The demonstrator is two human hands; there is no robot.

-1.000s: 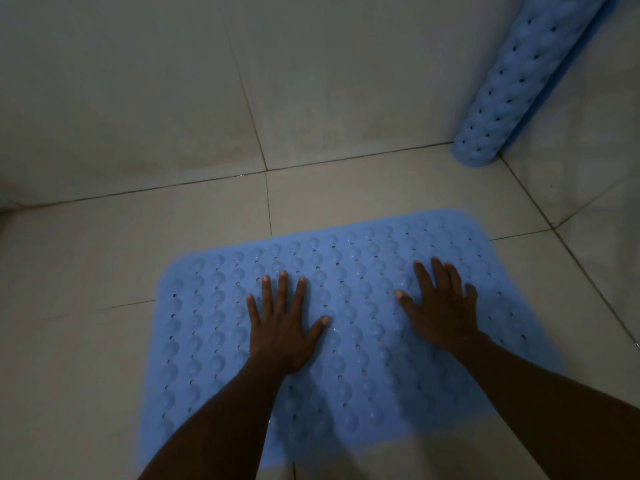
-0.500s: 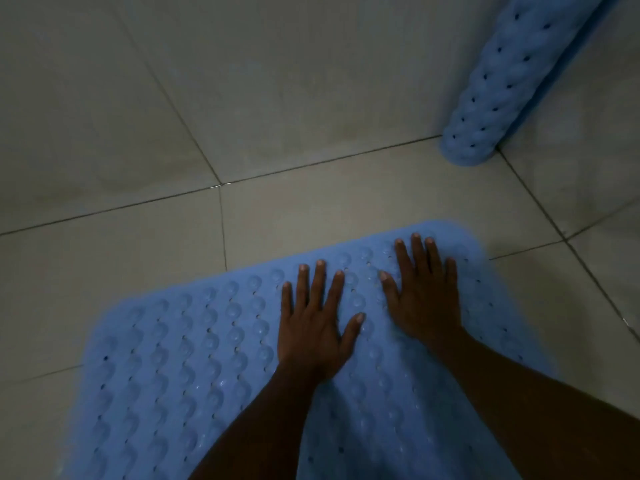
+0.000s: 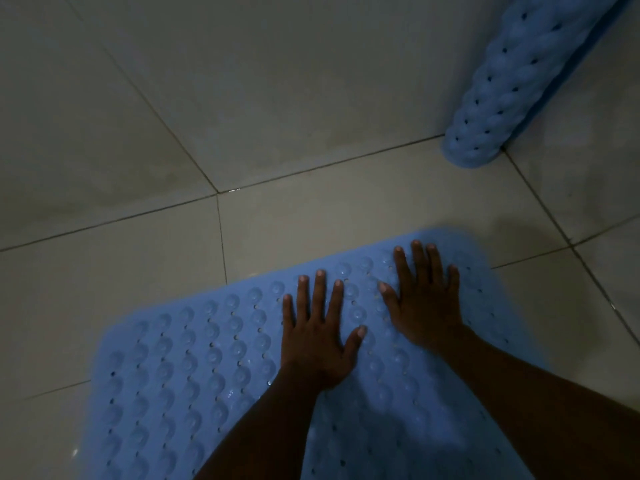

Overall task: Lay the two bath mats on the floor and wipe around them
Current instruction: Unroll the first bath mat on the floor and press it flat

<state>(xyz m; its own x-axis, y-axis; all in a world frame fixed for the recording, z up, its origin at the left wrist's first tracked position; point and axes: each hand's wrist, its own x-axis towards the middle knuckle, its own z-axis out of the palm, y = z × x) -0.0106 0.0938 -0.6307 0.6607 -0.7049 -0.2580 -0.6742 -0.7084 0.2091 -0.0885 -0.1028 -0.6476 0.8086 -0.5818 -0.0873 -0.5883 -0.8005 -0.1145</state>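
A light blue bath mat [image 3: 194, 368] with rows of round bumps and small holes lies flat on the tiled floor. My left hand [image 3: 317, 332] presses palm-down on it near its far edge, fingers spread. Close beside it, my right hand [image 3: 424, 299] also lies flat on the mat near the far right corner. A second blue mat [image 3: 509, 81] is rolled up and leans upright in the corner at the upper right, its lower end on the floor.
Beige floor tiles [image 3: 114, 265] with dark grout lines surround the mat. A tiled wall [image 3: 259, 81] rises just beyond it and another wall [image 3: 588, 161] stands at the right. The light is dim.
Both hands have slid toward the mat's far right corner and closer together. The view has shifted, so the mat now sits lower and to the left.
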